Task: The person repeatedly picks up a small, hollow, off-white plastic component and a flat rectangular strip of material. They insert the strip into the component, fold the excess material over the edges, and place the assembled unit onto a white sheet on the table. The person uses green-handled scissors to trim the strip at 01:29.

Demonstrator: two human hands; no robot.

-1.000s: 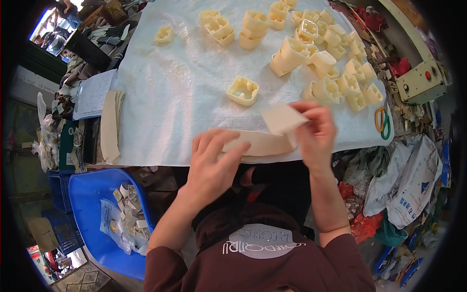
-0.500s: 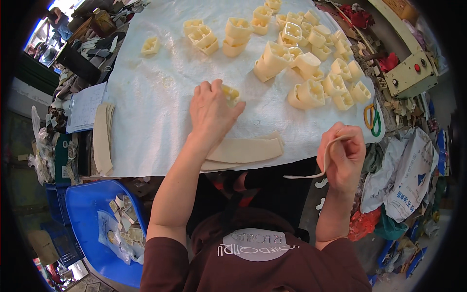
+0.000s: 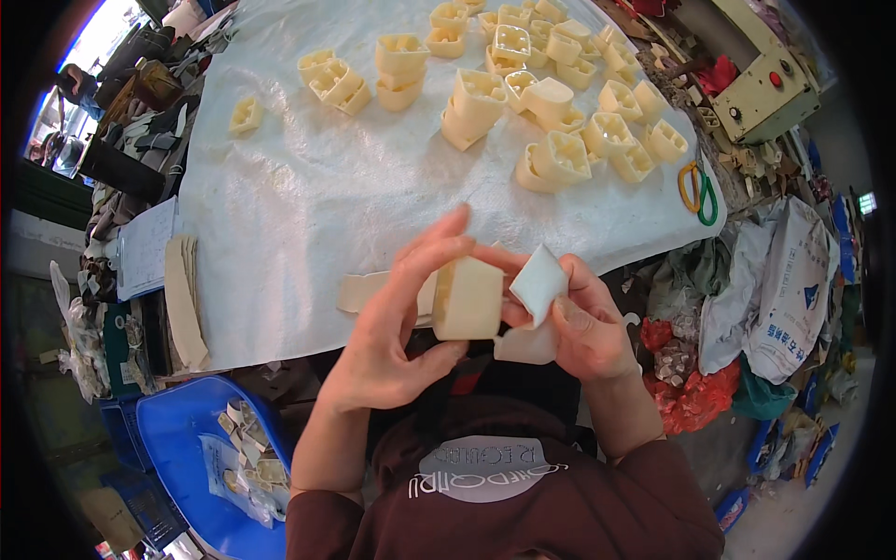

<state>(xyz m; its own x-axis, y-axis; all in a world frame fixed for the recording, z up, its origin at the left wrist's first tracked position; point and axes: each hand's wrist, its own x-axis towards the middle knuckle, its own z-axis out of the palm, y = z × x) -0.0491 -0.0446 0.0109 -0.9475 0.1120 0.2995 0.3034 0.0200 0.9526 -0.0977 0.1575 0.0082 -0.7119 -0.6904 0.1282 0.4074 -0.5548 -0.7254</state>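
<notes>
Both hands were full: left hand (image 3: 397, 322) gripped a cream foam block (image 3: 467, 299), right hand (image 3: 579, 327) pinched a white sheet (image 3: 539, 283) touching its right edge.

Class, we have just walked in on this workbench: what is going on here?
A person holds a cream plastic block in the left hand over the near edge of a table covered with a white sheet. The right hand presses a pale square patch against the block's side. Many similar cream moulded pieces lie on the far side of the sheet, and a flat beige strip lies by the near edge.
</notes>
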